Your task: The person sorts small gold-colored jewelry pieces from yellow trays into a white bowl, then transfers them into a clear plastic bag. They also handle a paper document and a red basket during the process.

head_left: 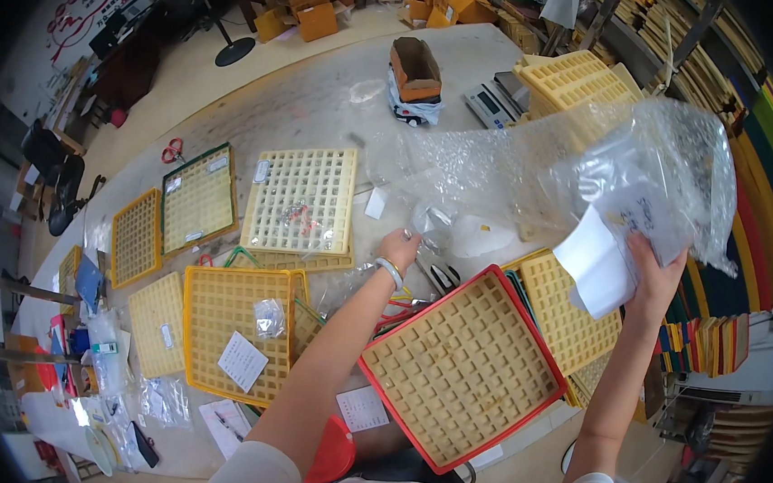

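My right hand (656, 279) is closed on white paper (596, 258), which hangs folded from the fingers. A large clear plastic bag (683, 165) lies behind and around that hand; whether the fingers hold it too I cannot tell. Over the middle of the table my left hand (399, 248), with a pale bracelet at its wrist, has curled fingers. A small clear plastic bag (430, 219) is right by its fingertips, and what they pinch is too small to make out. Between my forearms a red-framed tray (463, 370) with a grid of square pockets sits tilted at the near edge.
Cream and yellow grid trays (304, 199) stand about the left, some stacked. Red-handled scissors (173, 150) lie behind them. A cardboard box (415, 69) and a digital scale (492, 106) stand farther back. Another yellow tray (572, 311) is under my right hand.
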A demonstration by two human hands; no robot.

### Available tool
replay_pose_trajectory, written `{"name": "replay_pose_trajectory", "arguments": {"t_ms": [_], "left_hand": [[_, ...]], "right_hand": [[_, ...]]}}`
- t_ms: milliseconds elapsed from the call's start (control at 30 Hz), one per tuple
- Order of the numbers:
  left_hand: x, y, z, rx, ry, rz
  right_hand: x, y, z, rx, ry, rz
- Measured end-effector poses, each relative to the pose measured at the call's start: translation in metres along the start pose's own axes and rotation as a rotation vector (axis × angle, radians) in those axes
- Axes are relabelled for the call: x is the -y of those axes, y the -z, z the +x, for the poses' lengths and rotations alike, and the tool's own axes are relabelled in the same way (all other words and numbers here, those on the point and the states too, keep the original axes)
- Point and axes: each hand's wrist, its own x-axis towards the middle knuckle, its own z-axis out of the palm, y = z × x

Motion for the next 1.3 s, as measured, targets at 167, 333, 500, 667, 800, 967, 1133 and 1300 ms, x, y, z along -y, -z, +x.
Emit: {"name": "replay_pose_trajectory", "arguments": {"t_ms": [167, 333, 500, 667, 800, 967, 1133, 1300], "left_hand": [[-0.055, 0.043, -0.038, 0.095, -0.168, -0.6], [-0.089, 0.15, -0.141, 0.245, -0.06, -1.092], [-0.062, 0.27, -0.269, -0.112, -0.117, -1.106], [0.024, 0.36, -0.401, -0.597, -0.172, -0.968], [0.102, 0.405, -0.513, -0.928, -0.043, -0.841], [0.198, 0.422, -0.637, -1.117, 0.165, -0.94], [0.259, 0.459, -0.696, -1.09, 0.021, -0.978], [0.305, 0.516, -0.723, -0.984, 0.05, -1.09]], "right_hand": [[0.009, 0.009, -0.003, -0.042, 0.053, 0.056], [0.044, 0.009, -0.008, -0.061, 0.176, 0.112], [0.09, -0.04, -0.027, -0.18, 0.215, 0.237], [0.063, -0.027, -0.01, -0.236, 0.334, 0.13], [0.097, -0.088, -0.045, -0.042, 0.339, 0.218], [0.173, -0.196, -0.132, 0.297, 0.391, 0.381], [0.269, -0.311, -0.277, 0.675, 0.32, 0.569], [0.338, -0.412, -0.457, 1.049, 0.058, 0.763]]}}
